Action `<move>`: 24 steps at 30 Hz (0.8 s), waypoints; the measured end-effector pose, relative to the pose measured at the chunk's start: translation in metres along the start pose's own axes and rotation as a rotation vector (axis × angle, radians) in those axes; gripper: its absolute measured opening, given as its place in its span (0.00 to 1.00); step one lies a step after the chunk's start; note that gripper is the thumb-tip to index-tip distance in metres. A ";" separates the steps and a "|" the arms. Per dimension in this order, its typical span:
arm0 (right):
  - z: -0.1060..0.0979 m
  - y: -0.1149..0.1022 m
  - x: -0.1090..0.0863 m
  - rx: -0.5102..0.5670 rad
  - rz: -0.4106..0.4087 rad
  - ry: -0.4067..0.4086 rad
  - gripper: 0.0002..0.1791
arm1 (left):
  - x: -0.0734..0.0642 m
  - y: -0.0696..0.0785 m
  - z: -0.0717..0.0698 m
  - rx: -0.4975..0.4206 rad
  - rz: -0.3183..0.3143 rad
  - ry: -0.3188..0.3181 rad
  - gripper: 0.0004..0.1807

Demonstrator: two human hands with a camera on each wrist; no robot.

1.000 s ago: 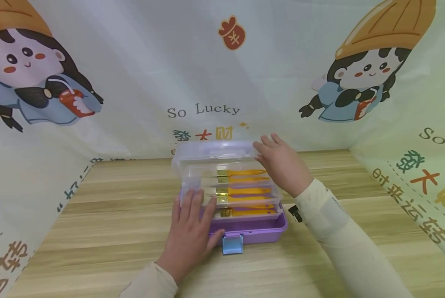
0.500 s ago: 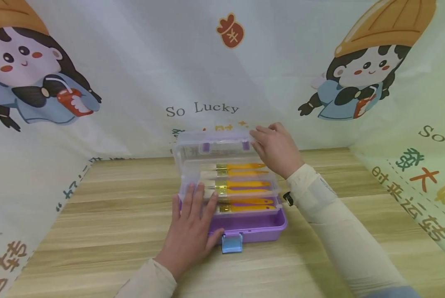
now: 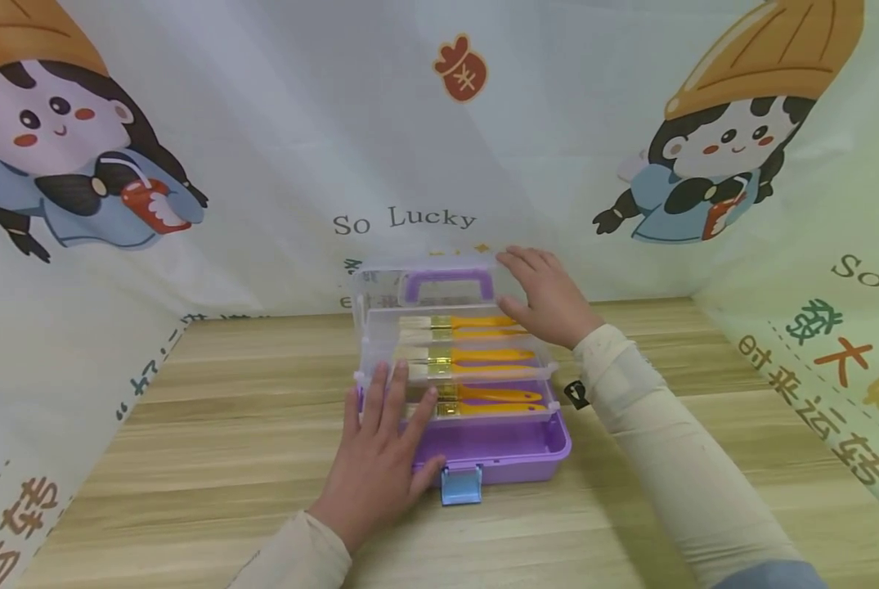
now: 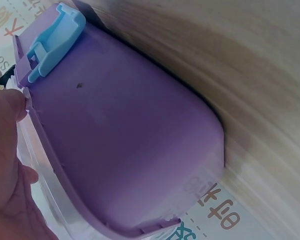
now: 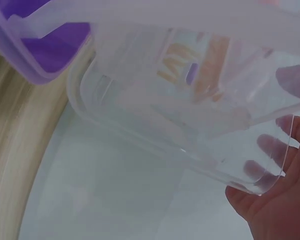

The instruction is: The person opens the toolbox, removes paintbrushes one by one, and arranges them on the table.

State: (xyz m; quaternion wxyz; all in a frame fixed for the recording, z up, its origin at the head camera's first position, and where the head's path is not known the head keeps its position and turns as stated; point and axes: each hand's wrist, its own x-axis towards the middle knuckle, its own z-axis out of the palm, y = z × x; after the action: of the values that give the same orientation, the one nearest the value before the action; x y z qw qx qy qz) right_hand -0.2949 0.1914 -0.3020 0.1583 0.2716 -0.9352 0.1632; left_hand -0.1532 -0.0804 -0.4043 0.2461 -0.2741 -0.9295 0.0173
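A purple storage box (image 3: 513, 472) stands on the wood-grain table with its clear lid (image 3: 382, 286) raised at the back; a purple handle (image 3: 411, 286) shows through the lid. Clear tiered trays (image 3: 378, 335) hold several paintbrushes (image 3: 492, 357) with orange handles and pale bristles. My left hand (image 3: 380, 462) rests with spread fingers over the box's left front, its thumb at the rim by the light-blue latch (image 3: 461, 487). My right hand (image 3: 553, 301) touches the lid's upper right corner with extended fingers, which show through the clear plastic in the right wrist view.
A small black object (image 3: 576, 394) lies right of the box, close to the right sleeve. Behind the table (image 3: 248, 450) hangs a printed cloth backdrop (image 3: 277, 147), which also lines both sides. The raised lid overlaps its lettering.
The lid has swung up and back with my right hand, and the trays have spread farther apart and backward, showing more brushes. My left hand has stayed at the front left.
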 end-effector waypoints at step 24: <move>0.000 0.011 0.012 0.030 0.046 -0.193 0.48 | -0.003 0.001 0.006 0.037 0.033 -0.024 0.38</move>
State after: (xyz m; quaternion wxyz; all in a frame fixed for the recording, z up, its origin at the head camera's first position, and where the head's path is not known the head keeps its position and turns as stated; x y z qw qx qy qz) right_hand -0.3107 0.1948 -0.3000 0.0593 0.2670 -0.9495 0.1540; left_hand -0.1530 -0.0803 -0.4109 0.2397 -0.2845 -0.9273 0.0418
